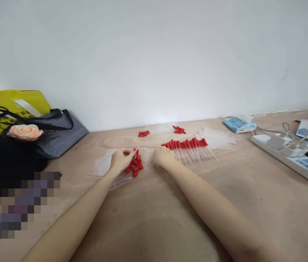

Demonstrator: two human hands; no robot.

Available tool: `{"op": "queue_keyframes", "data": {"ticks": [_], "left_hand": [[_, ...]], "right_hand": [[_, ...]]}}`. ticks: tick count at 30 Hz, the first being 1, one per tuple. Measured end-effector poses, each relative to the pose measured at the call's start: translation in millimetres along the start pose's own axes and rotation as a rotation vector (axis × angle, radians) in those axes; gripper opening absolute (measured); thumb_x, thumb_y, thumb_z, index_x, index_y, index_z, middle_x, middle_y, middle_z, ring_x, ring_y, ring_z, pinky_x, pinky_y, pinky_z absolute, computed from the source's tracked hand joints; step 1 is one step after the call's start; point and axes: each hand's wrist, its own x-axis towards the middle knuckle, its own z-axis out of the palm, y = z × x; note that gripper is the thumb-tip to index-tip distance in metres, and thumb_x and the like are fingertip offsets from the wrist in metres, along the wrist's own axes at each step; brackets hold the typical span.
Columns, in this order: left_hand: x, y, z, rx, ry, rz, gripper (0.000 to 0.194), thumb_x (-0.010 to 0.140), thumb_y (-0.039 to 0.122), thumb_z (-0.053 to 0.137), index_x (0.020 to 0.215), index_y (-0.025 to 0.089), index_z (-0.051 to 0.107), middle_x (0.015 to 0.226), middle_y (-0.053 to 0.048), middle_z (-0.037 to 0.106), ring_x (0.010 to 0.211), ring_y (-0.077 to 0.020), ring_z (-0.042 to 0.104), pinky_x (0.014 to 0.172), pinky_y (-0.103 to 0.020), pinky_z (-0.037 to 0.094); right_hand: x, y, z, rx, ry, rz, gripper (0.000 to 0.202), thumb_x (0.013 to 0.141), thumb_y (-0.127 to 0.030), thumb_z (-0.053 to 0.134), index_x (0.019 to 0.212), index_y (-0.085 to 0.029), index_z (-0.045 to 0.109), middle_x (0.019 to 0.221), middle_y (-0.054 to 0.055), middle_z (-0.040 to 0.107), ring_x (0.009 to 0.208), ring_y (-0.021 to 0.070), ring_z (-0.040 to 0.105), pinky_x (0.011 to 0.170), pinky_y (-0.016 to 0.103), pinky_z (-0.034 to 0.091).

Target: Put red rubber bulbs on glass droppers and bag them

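My left hand (121, 160) is closed in a pinch at a small pile of red rubber bulbs (135, 168), with a red bulb showing at its fingertips. The pile rests on clear plastic zip bags (102, 165). Between my hands lie bare clear glass tubes (147, 156), side by side. My right hand (163, 156) is closed at the left end of a row of droppers (189, 147); these are thin clear tubes with red bulbs on top. What its fingers hold is hidden behind the hand.
Toward the wall are more clear tubes (164, 130) with two small groups of red bulbs (143, 134) beside them. Clear bags (215, 138) and a blue tissue pack (239, 124) lie right. A power strip (290, 156) is far right, a striped bag (62, 133) left.
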Motion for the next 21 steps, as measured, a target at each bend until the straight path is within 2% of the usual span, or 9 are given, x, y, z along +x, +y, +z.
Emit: {"op": "queue_keyframes", "data": {"ticks": [5, 10, 11, 13, 16, 19, 21], "left_hand": [[3, -3, -3.1, -0.029, 0.027, -0.013, 0.021, 0.064, 0.037, 0.056, 0.067, 0.016, 0.061, 0.065, -0.004, 0.066, 0.061, -0.018, 0.061, 0.054, -0.025, 0.042], [-1, 7, -8.7, -0.07, 0.048, 0.064, 0.02, 0.068, 0.035, 0.053, 0.072, 0.016, 0.057, 0.071, -0.003, 0.064, 0.068, -0.0163, 0.059, 0.061, -0.024, 0.043], [-5, 12, -8.4, -0.088, 0.032, 0.101, 0.019, 0.069, 0.034, 0.052, 0.074, 0.016, 0.055, 0.072, -0.003, 0.064, 0.068, -0.0155, 0.059, 0.061, -0.023, 0.043], [-16, 23, -6.3, -0.112, 0.011, 0.217, 0.018, 0.071, 0.033, 0.05, 0.077, 0.017, 0.054, 0.073, -0.002, 0.063, 0.07, -0.0151, 0.059, 0.062, -0.023, 0.044], [-44, 42, -0.7, -0.037, 0.056, 0.498, 0.017, 0.075, 0.028, 0.047, 0.085, 0.017, 0.055, 0.081, -0.005, 0.063, 0.077, -0.0174, 0.057, 0.072, -0.03, 0.042], [-75, 53, 6.4, 0.159, 0.098, 0.726, 0.017, 0.079, 0.024, 0.045, 0.088, 0.019, 0.058, 0.08, -0.004, 0.063, 0.083, -0.0201, 0.054, 0.086, -0.042, 0.029], [-89, 54, 11.7, 0.207, 0.042, 0.823, 0.017, 0.08, 0.02, 0.044, 0.088, 0.021, 0.059, 0.082, -0.003, 0.063, 0.083, -0.0189, 0.054, 0.088, -0.043, 0.024]], "right_hand": [[-10, 9, -11, 0.005, 0.068, -0.05, 0.023, 0.071, -0.019, 0.049, 0.087, -0.01, 0.062, 0.089, 0.018, 0.063, 0.081, 0.0263, 0.061, 0.061, 0.032, 0.045], [-32, 48, -26, 0.023, 0.16, -0.186, 0.019, 0.079, -0.023, 0.042, 0.079, -0.013, 0.058, 0.079, 0.011, 0.063, 0.075, 0.0194, 0.059, 0.062, 0.027, 0.041], [-36, 59, -27, 0.066, 0.212, -0.27, 0.018, 0.08, -0.024, 0.042, 0.078, -0.014, 0.056, 0.075, 0.009, 0.062, 0.07, 0.0174, 0.058, 0.06, 0.025, 0.04], [-45, 78, -24, 0.155, 0.309, -0.422, 0.016, 0.082, -0.022, 0.041, 0.079, -0.015, 0.054, 0.072, 0.006, 0.061, 0.066, 0.0142, 0.055, 0.059, 0.023, 0.039], [-54, 102, -12, 0.189, 0.402, -0.587, 0.017, 0.084, -0.02, 0.038, 0.089, -0.016, 0.054, 0.078, 0.006, 0.06, 0.071, 0.0147, 0.054, 0.063, 0.025, 0.039], [-62, 114, 1, 0.132, 0.469, -0.694, 0.023, 0.085, -0.018, 0.036, 0.1, -0.016, 0.053, 0.082, 0.007, 0.06, 0.075, 0.0162, 0.053, 0.068, 0.029, 0.038], [-65, 117, 8, 0.108, 0.485, -0.739, 0.024, 0.085, -0.017, 0.035, 0.101, -0.015, 0.053, 0.083, 0.007, 0.059, 0.075, 0.0159, 0.052, 0.07, 0.03, 0.038]]}}
